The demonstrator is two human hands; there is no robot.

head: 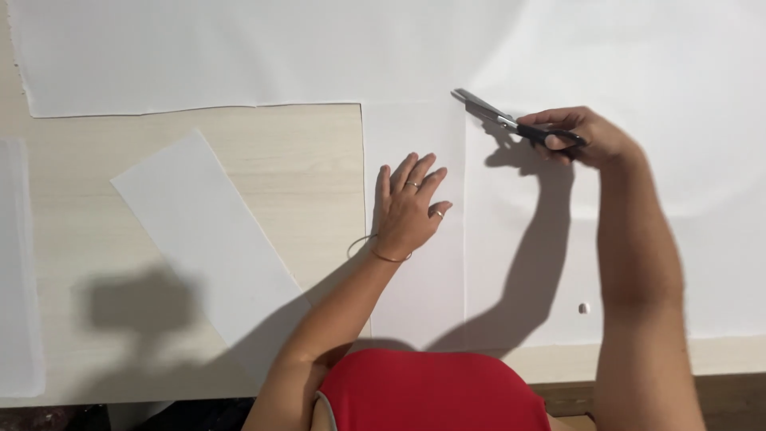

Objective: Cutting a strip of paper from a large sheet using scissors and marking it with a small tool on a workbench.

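Pale wood-grain counter [239, 144] carries a large white sheet [558, 56] spread across its upper and right parts. At the sheet's 12 o'clock edge of a cut line, the right hand [586, 136] has its fingers clamped on black-handled scissors [511, 121], blades nearly together. The left hand [408, 209] lies flat, fingers apart, on a narrow strip [415, 287]. A separate white strip [203, 239] lies at 9 o'clock.

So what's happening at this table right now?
A person is cutting a large white sheet spread over a pale wooden table. The right hand holds black-handled scissors at the far end of a long cut. The left hand presses flat on the strip beside that cut. Another cut strip lies further left.
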